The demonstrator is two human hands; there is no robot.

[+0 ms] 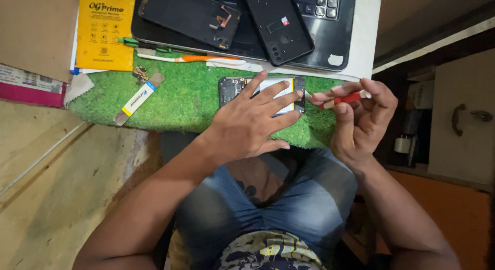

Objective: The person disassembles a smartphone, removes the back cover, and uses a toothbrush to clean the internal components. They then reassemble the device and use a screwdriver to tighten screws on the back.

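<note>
A green mat (180, 97) of fake grass covers the middle of the work surface, with the person's knees in blue jeans (289, 198) below its near edge. At the far side a dark laptop (330, 38) lies open and flat, and on it rest two black phone parts: a phone frame with bare insides (188, 15) to the left and a phone back cover (278, 25) to the right. Left of the laptop lies a yellow packet (105, 30), and further left a pink-edged box (28, 84) sits at the edge of the view.

On the mat, right of centre, lies an opened phone (232, 88) with its circuit parts showing at the left end and a pale battery across the middle. The left hand (247, 125) lies flat on it, fingers spread and loose, pressing the phone down rather than clasping it. Just right of the phone, the right hand (356, 120) pinches a small red tool (343, 99) between thumb and fingers, its tip pointing left at the phone's right end.

An orange and white toothbrush (191, 58) lies along the far edge of the mat. Near the mat's left end lies a flat white and blue prying strip (138, 97), tilted, with a small metal part (140, 73) just beyond it.
</note>
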